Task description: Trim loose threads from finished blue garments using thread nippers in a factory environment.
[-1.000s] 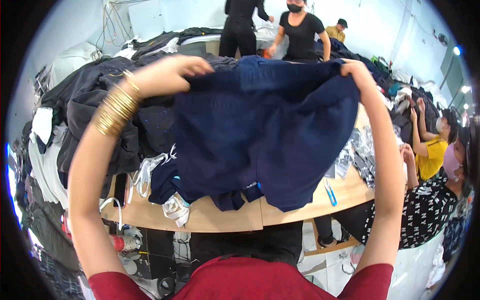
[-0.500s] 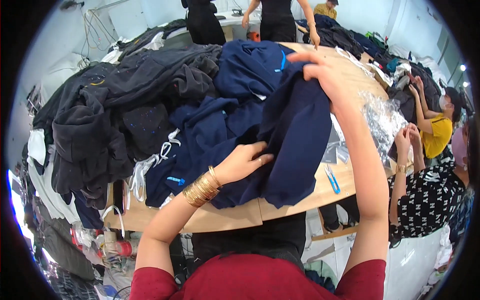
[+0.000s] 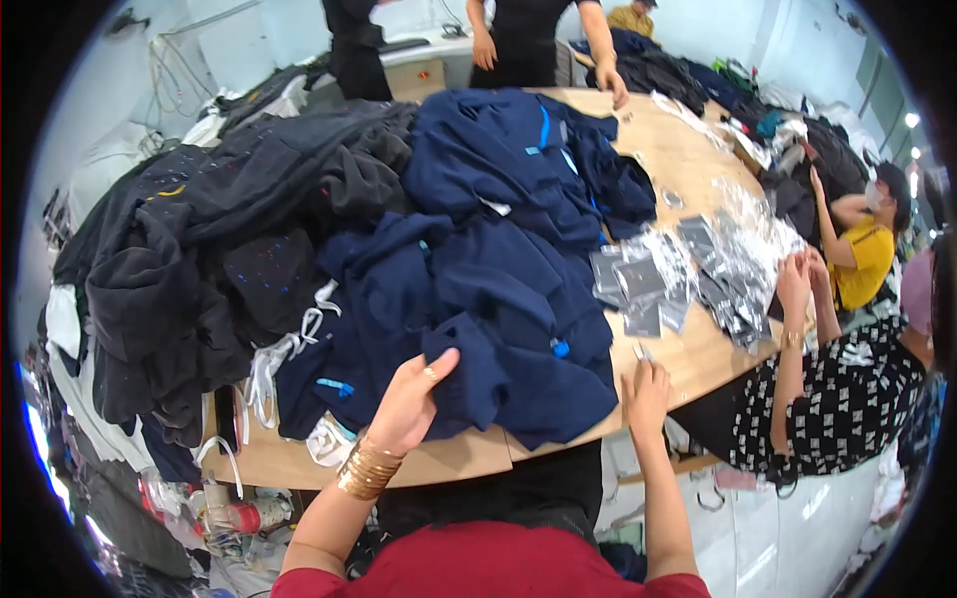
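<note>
A heap of navy blue garments [image 3: 498, 269] lies on a wooden table [image 3: 688, 159]. My left hand [image 3: 414, 399], with gold bangles at the wrist, grips a fold of the nearest navy garment [image 3: 518, 379] at the table's front edge. My right hand [image 3: 646, 389] rests flat on the table just right of that garment, fingers apart, touching small scissors by the edge. Nothing is in it.
A pile of black garments [image 3: 199, 259] fills the table's left side. Clear plastic bags [image 3: 698, 269] lie at the right. A person in a patterned top [image 3: 827, 399] and another in yellow [image 3: 862, 254] work at the right; two people in black stand at the far end.
The navy garment I held up with both hands has been dropped onto the heap. My right hand has let go and moved down to the table's front edge.
</note>
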A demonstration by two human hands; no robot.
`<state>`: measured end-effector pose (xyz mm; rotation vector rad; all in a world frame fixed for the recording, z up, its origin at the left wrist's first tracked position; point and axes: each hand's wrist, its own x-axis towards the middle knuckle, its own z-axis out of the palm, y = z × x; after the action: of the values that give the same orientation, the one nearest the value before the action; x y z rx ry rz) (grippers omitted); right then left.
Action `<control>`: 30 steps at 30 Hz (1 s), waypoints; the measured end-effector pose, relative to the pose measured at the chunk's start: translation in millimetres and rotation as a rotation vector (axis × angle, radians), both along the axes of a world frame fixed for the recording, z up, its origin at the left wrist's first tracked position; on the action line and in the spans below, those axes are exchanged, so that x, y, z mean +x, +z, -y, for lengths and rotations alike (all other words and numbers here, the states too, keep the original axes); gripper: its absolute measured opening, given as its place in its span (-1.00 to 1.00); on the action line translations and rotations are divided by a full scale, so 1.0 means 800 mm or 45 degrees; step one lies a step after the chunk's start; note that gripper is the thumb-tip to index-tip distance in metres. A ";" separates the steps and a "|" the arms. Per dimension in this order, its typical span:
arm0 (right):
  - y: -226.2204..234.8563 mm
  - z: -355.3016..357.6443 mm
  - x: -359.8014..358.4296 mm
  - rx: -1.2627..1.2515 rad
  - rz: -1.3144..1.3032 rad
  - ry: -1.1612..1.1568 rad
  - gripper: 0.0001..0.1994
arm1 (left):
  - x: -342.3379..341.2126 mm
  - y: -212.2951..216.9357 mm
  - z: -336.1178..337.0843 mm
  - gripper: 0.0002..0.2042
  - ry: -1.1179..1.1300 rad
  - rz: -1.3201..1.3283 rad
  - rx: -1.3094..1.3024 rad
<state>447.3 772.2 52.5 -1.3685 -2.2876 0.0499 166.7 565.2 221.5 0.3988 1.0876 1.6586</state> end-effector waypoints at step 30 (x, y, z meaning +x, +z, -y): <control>0.184 0.120 -0.074 -0.414 -0.778 0.529 -0.76 | 0.064 -0.011 -0.031 -0.74 -0.125 -0.202 -0.069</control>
<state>387.8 675.9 199.6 -0.8213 -2.0283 0.8789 218.0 589.6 213.0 0.5472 1.2084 1.5279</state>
